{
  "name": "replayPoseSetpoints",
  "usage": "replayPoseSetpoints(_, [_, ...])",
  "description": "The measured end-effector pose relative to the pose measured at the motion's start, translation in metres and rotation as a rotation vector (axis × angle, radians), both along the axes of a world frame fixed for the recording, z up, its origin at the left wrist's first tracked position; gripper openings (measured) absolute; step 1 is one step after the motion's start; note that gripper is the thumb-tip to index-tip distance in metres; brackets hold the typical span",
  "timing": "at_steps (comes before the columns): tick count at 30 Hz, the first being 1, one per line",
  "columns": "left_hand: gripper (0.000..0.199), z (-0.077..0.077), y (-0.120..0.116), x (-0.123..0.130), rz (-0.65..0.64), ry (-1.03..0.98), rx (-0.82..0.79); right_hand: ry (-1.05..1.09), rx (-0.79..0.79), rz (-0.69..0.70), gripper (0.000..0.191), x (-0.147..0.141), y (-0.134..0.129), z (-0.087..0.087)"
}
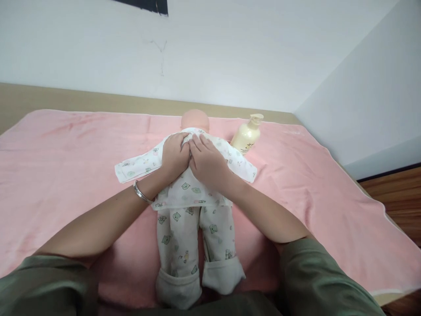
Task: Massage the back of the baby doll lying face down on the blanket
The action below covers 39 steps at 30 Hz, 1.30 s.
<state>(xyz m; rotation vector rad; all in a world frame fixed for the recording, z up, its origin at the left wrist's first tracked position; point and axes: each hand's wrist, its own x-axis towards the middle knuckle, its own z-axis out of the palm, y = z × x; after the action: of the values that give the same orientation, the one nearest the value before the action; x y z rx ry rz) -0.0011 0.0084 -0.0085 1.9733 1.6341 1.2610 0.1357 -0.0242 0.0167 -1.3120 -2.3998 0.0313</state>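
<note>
A bald baby doll lies stretched out with its head away from me; no face shows. It wears a white shirt printed with small green animals, sleeves spread to both sides, and matching trousers with turned-up cuffs. Flat on the upper part of the shirt rests my left hand, a silver bangle on its wrist. My right hand lies beside it, fingers extended and pointing towards the doll's neck. The two hands touch or nearly touch at the middle. Neither one holds anything.
A cream pump bottle stands at the doll's right-hand side as I see it, close to the sleeve. Beneath everything spreads a pink blanket over a pale wooden surface. White walls rise behind and on the right.
</note>
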Motion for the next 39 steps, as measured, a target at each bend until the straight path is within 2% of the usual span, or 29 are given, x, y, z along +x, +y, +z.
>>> replayPoseSetpoints(3, [0.036,0.003,-0.001,0.0,-0.02,0.008,-0.004,-0.004,-0.097,0.106,0.055,0.01,0.02,0.002])
replayPoseSetpoints(7, [0.034,0.001,-0.002,0.001,0.01,0.01,-0.001,0.041,-0.205,0.024,0.061,0.027,0.048,0.005])
replayPoseSetpoints(9, [0.034,-0.002,-0.002,0.001,0.035,-0.009,0.006,0.043,-0.208,-0.076,0.063,0.026,0.044,0.005])
replayPoseSetpoints(12, [0.033,-0.006,-0.002,0.001,0.06,-0.042,0.022,0.003,-0.124,-0.201,0.061,0.011,0.017,0.004])
replayPoseSetpoints(14, [0.031,-0.007,-0.002,0.001,0.06,-0.049,0.027,-0.027,-0.039,-0.185,0.06,0.001,0.0,0.002])
replayPoseSetpoints(16, [0.03,-0.006,-0.002,0.0,0.054,-0.044,0.02,-0.036,0.001,-0.106,0.058,-0.002,-0.005,0.001])
replayPoseSetpoints(20, [0.029,-0.005,-0.002,0.0,0.059,-0.021,0.013,-0.004,-0.105,0.036,0.057,0.012,0.025,0.002])
replayPoseSetpoints(23, [0.029,-0.005,-0.002,0.001,0.059,-0.003,0.025,0.027,-0.183,-0.005,0.062,0.024,0.046,0.003])
replayPoseSetpoints(25, [0.031,-0.005,-0.001,0.001,0.047,0.016,0.021,0.024,-0.18,-0.096,0.063,0.022,0.043,0.004])
replayPoseSetpoints(28, [0.036,-0.004,0.0,0.001,0.017,0.085,0.012,-0.015,-0.085,-0.18,0.057,0.009,0.019,0.004])
replayPoseSetpoints(32, [0.037,0.003,0.004,0.0,0.004,0.197,-0.018,-0.085,0.03,-0.075,0.054,-0.006,-0.004,0.002])
replayPoseSetpoints(35, [0.039,0.01,-0.002,0.002,-0.008,0.289,-0.056,-0.042,-0.049,-0.068,0.053,-0.002,0.009,0.003])
replayPoseSetpoints(39, [0.051,0.014,-0.027,0.013,0.037,0.467,-0.002,0.048,-0.166,-0.202,0.058,0.012,0.037,0.005])
